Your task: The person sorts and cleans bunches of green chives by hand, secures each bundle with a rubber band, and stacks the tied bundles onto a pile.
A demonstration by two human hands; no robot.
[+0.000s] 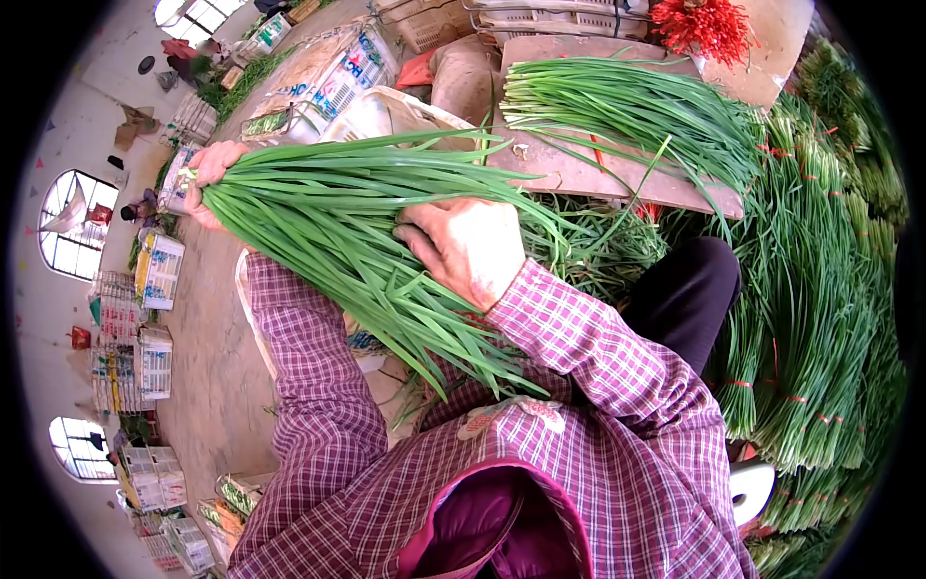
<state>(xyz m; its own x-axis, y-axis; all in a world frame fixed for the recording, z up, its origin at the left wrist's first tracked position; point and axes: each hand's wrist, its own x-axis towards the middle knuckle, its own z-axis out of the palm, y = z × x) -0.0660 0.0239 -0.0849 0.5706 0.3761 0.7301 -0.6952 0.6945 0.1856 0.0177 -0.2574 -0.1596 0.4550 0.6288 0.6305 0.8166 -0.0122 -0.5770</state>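
Note:
My left hand is closed round the pale stem ends of a bunch of garlic chives, holding it out at the left. The long green leaves fan out to the right, across my front. My right hand lies over the middle of these leaves, its fingers curled in and pinching some of them; the fingertips are partly hidden. On a board beyond my right hand rests a loose pile of garlic chives. One red tie shows at the pile's near side.
A bundle of red ties sits at the board's far end. Tied chive bundles are heaped along my right side. Loose leaves lie below the board, near my knee. Stacked crates stand across the floor at left.

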